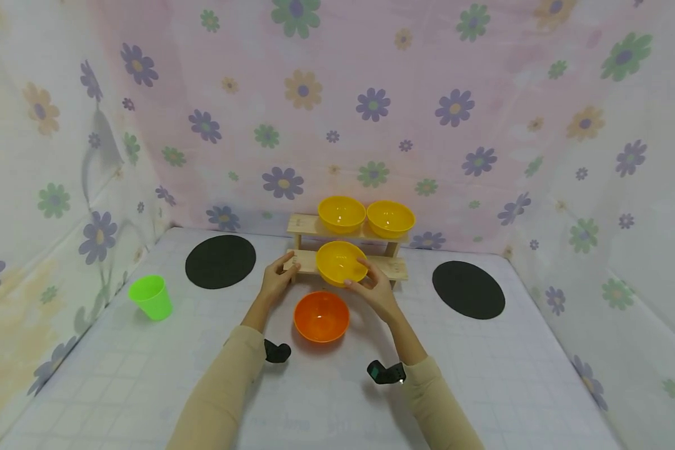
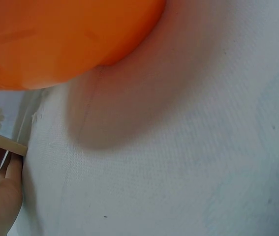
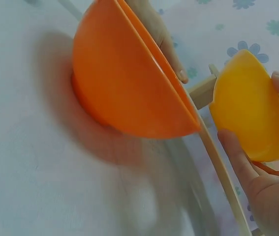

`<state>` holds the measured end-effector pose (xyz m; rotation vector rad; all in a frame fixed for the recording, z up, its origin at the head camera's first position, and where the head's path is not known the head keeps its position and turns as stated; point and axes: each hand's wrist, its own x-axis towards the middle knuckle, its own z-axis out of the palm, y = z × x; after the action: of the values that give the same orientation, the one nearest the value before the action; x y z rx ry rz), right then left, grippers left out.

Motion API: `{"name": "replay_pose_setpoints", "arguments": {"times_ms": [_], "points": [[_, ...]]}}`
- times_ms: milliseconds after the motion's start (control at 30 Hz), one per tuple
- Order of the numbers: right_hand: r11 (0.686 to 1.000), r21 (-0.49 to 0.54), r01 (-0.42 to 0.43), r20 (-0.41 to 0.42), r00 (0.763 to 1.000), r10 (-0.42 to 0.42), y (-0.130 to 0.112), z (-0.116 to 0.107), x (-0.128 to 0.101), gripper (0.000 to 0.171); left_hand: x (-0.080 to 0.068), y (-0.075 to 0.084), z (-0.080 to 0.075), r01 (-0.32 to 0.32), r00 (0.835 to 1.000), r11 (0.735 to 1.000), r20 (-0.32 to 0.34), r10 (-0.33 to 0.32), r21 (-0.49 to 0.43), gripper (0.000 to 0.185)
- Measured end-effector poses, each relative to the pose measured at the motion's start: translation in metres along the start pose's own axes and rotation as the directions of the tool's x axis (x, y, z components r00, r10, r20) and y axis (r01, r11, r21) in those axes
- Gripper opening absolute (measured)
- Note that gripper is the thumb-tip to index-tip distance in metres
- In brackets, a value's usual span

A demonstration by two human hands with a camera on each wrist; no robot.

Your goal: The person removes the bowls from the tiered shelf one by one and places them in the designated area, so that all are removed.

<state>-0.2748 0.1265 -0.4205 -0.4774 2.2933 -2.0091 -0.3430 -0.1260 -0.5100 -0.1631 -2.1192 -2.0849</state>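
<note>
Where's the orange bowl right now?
In the head view the orange bowl sits on the table, centre, just in front of the wooden rack, between the left hand and right hand.

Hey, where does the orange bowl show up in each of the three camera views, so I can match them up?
Head: the orange bowl sits low centre on the white table, between the two forearms.
Left wrist: it fills the top left corner, seen from outside.
Right wrist: it lies upper centre-left, tilted in the picture, beside the yellow bowl that the right hand holds.
Shared landmark: the wooden rack, also visible at and.
</note>
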Motion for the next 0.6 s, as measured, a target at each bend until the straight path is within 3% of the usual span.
{"name": "replay_pose_setpoints", "arguments": {"times_ms": [67,167,233,300,467,600], "points": [[1.000,0.001,0.011,-0.001,1.000,-0.011,0.001,-0.003,-0.004,0.065,0.000,-0.004,-0.001,-0.017,1.000,1.000,0.001,0.017,-0.024,0.054],[0.999,-0.024,0.025,-0.007,1.000,-0.025,0.002,-0.008,-0.010,0.065,-0.001,-0.002,-0.001,0.008,1.000,0.999,0.010,-0.007,-0.038,0.054],[0.999,-0.046,0.012,-0.017,1.000,-0.013,0.003,-0.012,-0.015,0.066,-0.008,0.016,0.001,0.077,0.997,0.997,0.003,-0.077,0.010,0.052],[0.998,-0.062,-0.001,-0.031,1.000,-0.001,0.012,-0.017,-0.019,0.067,-0.008,0.020,0.002,0.107,0.994,0.994,0.000,-0.107,0.036,0.051],[0.998,-0.069,0.000,-0.059,0.998,-0.004,0.040,-0.028,-0.027,0.068,-0.006,0.017,0.003,0.116,0.993,0.993,-0.019,-0.115,0.032,0.051],[0.999,-0.050,0.006,-0.059,0.998,-0.009,0.043,-0.033,-0.038,0.069,-0.006,0.017,0.003,0.118,0.993,0.992,-0.027,-0.117,0.035,0.050]]}}
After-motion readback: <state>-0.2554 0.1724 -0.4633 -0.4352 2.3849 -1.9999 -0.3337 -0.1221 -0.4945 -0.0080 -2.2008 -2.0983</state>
